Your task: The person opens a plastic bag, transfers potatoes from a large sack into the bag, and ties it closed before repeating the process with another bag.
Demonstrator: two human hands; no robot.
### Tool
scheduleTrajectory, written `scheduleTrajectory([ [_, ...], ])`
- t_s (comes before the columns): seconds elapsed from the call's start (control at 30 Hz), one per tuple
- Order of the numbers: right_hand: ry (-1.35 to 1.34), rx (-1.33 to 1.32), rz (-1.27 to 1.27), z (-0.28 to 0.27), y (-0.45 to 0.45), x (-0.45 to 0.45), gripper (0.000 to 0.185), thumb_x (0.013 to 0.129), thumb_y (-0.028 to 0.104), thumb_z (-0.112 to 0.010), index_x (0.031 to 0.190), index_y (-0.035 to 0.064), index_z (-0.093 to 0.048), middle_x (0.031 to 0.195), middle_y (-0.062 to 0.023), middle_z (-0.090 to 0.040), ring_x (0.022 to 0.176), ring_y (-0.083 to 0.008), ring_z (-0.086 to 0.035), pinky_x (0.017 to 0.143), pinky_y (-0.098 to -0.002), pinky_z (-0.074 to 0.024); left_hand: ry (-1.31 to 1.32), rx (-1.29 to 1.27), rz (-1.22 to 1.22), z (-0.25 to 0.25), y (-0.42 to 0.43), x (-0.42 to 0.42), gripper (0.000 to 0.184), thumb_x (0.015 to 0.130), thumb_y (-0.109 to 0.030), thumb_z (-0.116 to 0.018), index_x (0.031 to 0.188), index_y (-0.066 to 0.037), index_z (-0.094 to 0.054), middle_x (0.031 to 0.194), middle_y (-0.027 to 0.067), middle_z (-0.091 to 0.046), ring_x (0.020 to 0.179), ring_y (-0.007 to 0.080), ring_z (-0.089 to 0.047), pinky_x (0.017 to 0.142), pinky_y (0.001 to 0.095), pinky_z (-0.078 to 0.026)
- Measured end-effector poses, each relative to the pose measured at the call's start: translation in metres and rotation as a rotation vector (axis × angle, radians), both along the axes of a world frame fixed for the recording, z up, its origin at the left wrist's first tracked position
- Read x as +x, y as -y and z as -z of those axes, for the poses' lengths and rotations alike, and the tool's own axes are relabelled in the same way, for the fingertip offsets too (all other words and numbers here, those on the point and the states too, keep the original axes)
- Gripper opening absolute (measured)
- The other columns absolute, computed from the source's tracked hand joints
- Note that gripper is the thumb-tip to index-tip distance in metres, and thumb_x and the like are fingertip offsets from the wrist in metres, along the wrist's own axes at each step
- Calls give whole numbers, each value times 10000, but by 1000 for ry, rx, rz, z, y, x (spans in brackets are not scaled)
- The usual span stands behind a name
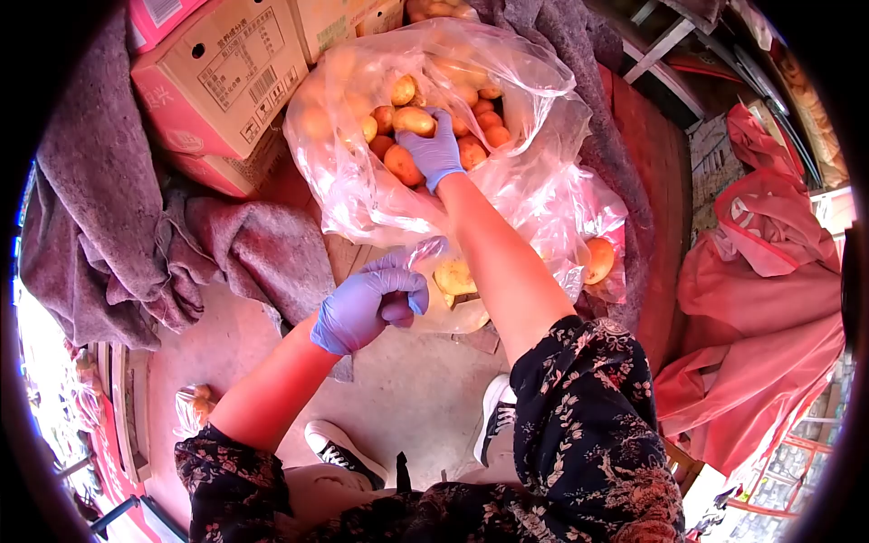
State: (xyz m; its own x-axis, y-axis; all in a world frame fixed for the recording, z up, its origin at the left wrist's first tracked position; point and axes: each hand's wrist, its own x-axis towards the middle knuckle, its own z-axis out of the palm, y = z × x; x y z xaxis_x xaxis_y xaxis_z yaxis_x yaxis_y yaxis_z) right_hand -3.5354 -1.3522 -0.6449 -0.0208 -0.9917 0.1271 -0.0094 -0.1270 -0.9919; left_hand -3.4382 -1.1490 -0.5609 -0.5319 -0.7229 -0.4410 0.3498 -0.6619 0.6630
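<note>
A large clear plastic bag lies open in front of me, full of potatoes. My right hand, in a blue-purple glove, reaches through its mouth with the fingers round one potato. Nearer to me, my gloved left hand is closed, its fingers curled at the edge of a thin clear plastic bag. A yellowish potato shows through plastic just right of that hand, below my right forearm. Another potato lies under clear plastic farther right.
Cardboard boxes are stacked at the back left. Grey blankets drape over the left side, and another runs along the right. Red cloth hangs at the right. A small bagged item sits on the floor near my left elbow.
</note>
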Motion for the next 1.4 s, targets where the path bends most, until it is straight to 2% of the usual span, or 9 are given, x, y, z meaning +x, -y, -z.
scheduleTrajectory([
  [0.1,741,177,-124,-6,5,-26,482,763,102,-668,1171,93,-412,1052,-94,-535,926,-217,-573,704,-372,-535,-56,-20,-4,-2,-1,2,601,807,-127,-510,1365,-90,-289,598,-2,-439,429,61,-278,454,184,-251],
  [0.17,855,265,-307,-24,-4,-52,394,806,125,-626,1150,98,-435,1012,-109,-554,882,-267,-601,659,-410,-548,-136,-12,-4,1,-2,4,611,806,-145,-528,1367,-96,-289,592,-5,-429,426,61,-269,452,187,-241],
  [0.3,831,553,-607,-79,-42,-114,436,820,275,-591,1119,-21,-479,934,-191,-606,789,-315,-623,580,-436,-546,-210,-20,-141,-3,-3,-1,522,809,-164,-537,1300,-119,-366,589,-20,-364,428,63,-251,452,202,-229],
  [0.43,704,966,-807,-109,-107,-156,423,801,235,-628,1140,33,-478,950,-168,-609,773,-282,-642,569,-393,-555,-255,4,-220,2,5,3,497,805,-164,-525,1280,-120,-384,641,-18,-335,477,56,-266,477,203,-239],
  [0.67,104,553,-558,-25,-144,-140,565,742,175,-669,1221,-1,-425,1090,-90,-545,1030,-172,-517,889,-285,-427,-342,-22,-88,-15,-2,-7,647,783,-143,-546,1373,-119,-281,654,-3,-366,472,58,-270,444,176,-230],
  [0.87,-777,-71,-215,-19,-123,-189,390,779,190,-619,1137,55,-545,1033,-112,-604,940,-200,-577,837,-308,-447,-301,-51,31,-15,-6,-6,774,745,-134,-621,1402,-98,-213,592,5,-393,438,56,-298,407,164,-238],
  [1.1,-889,-155,-144,-19,-118,-208,179,796,195,-589,893,65,-663,840,-101,-638,773,-264,-605,713,-344,-475,-237,-57,121,-12,-2,-7,740,771,-118,-602,1403,-98,-216,640,27,-486,472,53,-325,426,168,-241],
  [1.3,-1184,-386,-563,2,-148,-191,403,770,186,-600,1159,109,-525,1077,-131,-557,780,-271,-616,723,-356,-490,-137,-38,173,-7,-4,-6,790,752,-141,-644,1407,-100,-203,623,32,-495,431,57,-322,416,185,-248],
  [1.4,-1394,-253,-398,48,-162,-169,458,783,166,-543,1210,47,-425,1108,-158,-513,768,-304,-617,699,-396,-504,-144,-6,180,-7,-4,-8,782,758,-143,-639,1407,-104,-204,622,33,-497,427,57,-319,416,189,-250],
])
